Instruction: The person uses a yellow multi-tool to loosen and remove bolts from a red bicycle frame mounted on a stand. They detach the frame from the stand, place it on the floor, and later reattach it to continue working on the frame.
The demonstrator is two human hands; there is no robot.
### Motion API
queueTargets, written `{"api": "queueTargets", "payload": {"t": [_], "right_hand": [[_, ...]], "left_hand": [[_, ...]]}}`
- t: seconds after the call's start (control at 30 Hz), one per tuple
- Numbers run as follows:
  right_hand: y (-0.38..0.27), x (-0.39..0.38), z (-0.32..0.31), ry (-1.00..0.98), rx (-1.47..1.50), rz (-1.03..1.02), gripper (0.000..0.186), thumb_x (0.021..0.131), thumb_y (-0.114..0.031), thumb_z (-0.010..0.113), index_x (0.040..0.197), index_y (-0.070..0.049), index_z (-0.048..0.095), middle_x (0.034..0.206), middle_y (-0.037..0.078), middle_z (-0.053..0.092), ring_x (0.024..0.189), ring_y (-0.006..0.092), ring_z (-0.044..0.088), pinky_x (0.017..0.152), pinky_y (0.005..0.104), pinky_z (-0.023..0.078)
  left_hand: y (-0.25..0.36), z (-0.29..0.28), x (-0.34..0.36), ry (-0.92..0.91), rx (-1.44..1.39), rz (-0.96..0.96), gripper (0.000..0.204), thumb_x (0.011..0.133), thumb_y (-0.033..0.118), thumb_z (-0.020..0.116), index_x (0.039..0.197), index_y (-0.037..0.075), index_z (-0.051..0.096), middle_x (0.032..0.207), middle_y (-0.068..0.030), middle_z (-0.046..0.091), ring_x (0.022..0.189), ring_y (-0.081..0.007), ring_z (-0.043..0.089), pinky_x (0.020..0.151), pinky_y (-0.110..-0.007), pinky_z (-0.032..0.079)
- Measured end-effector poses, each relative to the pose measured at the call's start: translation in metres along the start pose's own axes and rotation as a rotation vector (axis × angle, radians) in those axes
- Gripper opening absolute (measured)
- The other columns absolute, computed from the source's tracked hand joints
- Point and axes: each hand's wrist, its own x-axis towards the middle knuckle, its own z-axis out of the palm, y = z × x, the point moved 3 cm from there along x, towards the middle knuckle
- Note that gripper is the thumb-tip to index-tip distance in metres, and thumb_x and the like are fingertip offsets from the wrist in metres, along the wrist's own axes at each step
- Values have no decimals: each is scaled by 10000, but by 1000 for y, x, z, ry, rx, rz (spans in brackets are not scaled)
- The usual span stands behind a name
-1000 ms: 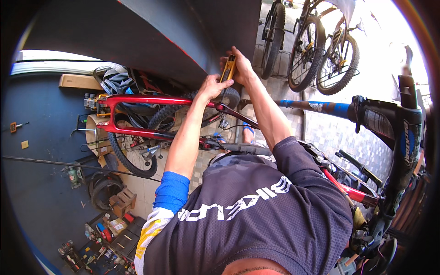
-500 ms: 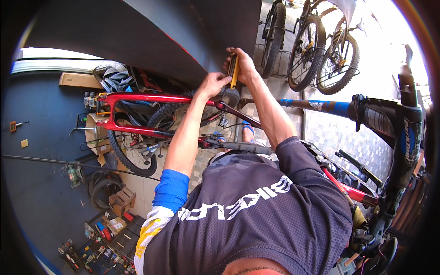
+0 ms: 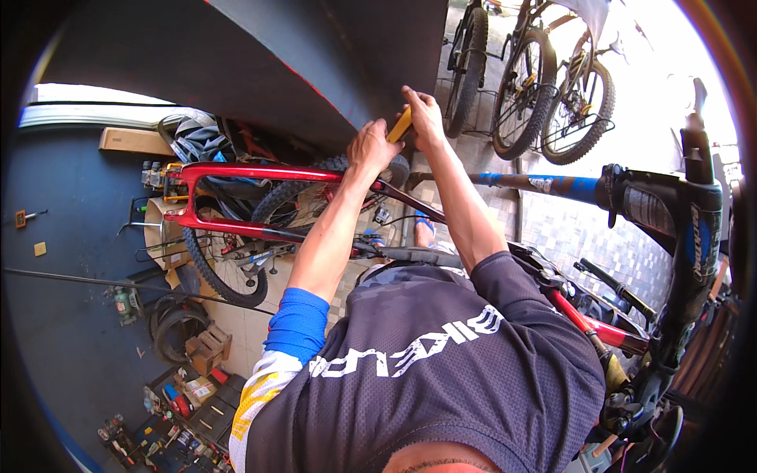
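Observation:
Both arms reach forward over the red bike frame (image 3: 260, 170). Between my hands is a slim yellow tool (image 3: 400, 126), which looks like a folding hex key set. My left hand (image 3: 371, 148) is closed around its lower end. The fingers of my right hand (image 3: 424, 118) are curled at its upper end, gripping it. Fingers cover much of the tool, so I cannot make out any blade or key on it.
A repair stand's blue arm (image 3: 544, 184) and black clamp (image 3: 643, 201) are on the right. Several bikes (image 3: 524, 94) stand at the far right. A dark panel (image 3: 315, 55) hangs beyond my hands. Small tools (image 3: 169, 430) crowd the lower left, near a cardboard box (image 3: 138, 140) farther up.
The tool has tilted from near upright to a slant and is more covered. My left hand has turned and closed further around it; my right hand has shifted slightly.

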Motion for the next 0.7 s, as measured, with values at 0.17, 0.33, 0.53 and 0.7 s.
{"api": "queueTargets", "payload": {"t": [0.17,0.33,0.53,0.7], "right_hand": [[16,16,3,-95,277,141,509,965,-457,742,1220,-36,613,789,45,537,648,193,583,593,404,554],[27,29,8,-256,470,220,543,1014,-537,646,1261,-54,617,804,75,613,696,242,633,676,434,576],[6,14,17,-124,-318,84,736,944,-535,743,1418,-9,543,1133,189,691,1022,285,683,832,457,579],[-21,-14,31,-72,-593,81,596,900,-394,782,1314,-9,595,1148,166,682,1025,286,679,871,443,566]], "left_hand": [[-32,11,13,-220,-303,-34,572,871,556,799,994,9,689,823,-55,701,677,-208,627,631,-372,514],[-35,0,12,-567,-680,-212,418,989,481,719,996,64,725,781,25,663,584,-43,490,481,-226,358],[-31,1,18,-281,-414,-265,648,664,468,975,1016,5,689,852,-76,718,720,-156,625,624,-317,475],[-23,6,11,-173,-279,-217,792,624,477,975,1134,-38,657,1064,-192,757,997,-301,730,911,-397,545]]}}
